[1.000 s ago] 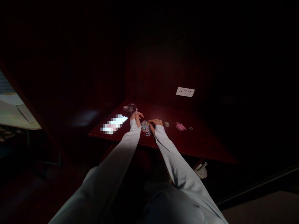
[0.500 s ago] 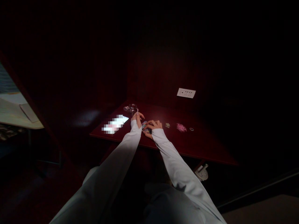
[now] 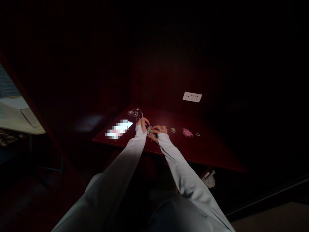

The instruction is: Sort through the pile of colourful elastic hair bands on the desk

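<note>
My left hand (image 3: 143, 122) is at the table's middle, fingers apart, one pointing up and others reaching right; I make out nothing held in it. Just to its right lies a heap of small multicoloured pieces (image 3: 150, 130), partly hidden by my hands and too small to name. Over that heap my right hand (image 3: 159, 130) bends down, its thumb and forefinger apart and touching or nearly touching the pieces. Right of it are a small pile of yellowish pieces (image 3: 173, 130), a larger pile of thin pink pieces (image 3: 187, 132) and a small pale green ring (image 3: 198, 134).
A lit phone (image 3: 119, 129), its screen blurred out, lies on the dark red table (image 3: 178, 149) at left. Clear round containers (image 3: 137, 111) stand behind my left hand. A white socket plate (image 3: 192, 97) is on the back wall. Further left is a white box (image 3: 18, 108).
My right hand has shifted slightly, and its thumb and forefinger stand a little wider apart, showing more of the multicoloured heap. My left hand stays almost in place.
</note>
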Demonstrator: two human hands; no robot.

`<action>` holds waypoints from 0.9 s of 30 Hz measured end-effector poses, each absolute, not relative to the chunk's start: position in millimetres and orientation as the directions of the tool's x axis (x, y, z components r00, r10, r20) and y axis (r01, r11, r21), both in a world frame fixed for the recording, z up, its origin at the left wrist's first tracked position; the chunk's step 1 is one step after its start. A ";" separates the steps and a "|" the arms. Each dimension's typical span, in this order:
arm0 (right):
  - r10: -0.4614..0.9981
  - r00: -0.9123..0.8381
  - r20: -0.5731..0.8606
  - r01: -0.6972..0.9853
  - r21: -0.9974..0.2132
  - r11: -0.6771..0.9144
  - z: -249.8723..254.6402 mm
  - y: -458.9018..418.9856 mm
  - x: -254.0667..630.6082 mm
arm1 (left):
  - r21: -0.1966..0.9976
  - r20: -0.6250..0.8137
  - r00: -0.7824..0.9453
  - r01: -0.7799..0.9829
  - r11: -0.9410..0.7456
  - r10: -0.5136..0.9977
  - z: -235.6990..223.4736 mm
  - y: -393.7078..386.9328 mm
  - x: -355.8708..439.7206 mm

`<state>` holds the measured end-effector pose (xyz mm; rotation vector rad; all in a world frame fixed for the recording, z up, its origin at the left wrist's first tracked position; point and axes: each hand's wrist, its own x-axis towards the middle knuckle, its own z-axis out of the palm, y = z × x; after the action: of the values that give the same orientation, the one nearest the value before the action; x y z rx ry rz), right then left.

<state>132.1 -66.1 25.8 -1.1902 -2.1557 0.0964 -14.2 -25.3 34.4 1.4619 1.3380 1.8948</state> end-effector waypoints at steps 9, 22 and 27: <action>0.796 -0.178 0.578 0.707 -0.488 0.512 30.4 -63.0 134.3 | 0.841 0.535 -0.288 0.271 -0.468 0.794 28.1 -16.8 -15.6; 0.753 -0.017 0.658 0.698 -0.531 0.480 16.4 -39.8 136.2 | 0.761 0.421 0.047 0.525 -0.381 0.906 27.9 -26.5 -10.9; 0.745 -0.022 0.667 0.667 -0.545 0.508 11.6 -33.6 137.4 | 0.813 0.422 0.018 0.434 -0.387 0.906 24.4 -21.1 -11.5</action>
<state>137.4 -33.6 11.6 -1.1988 -1.7302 0.0949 -11.5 -21.1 24.4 1.8392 1.3652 1.3472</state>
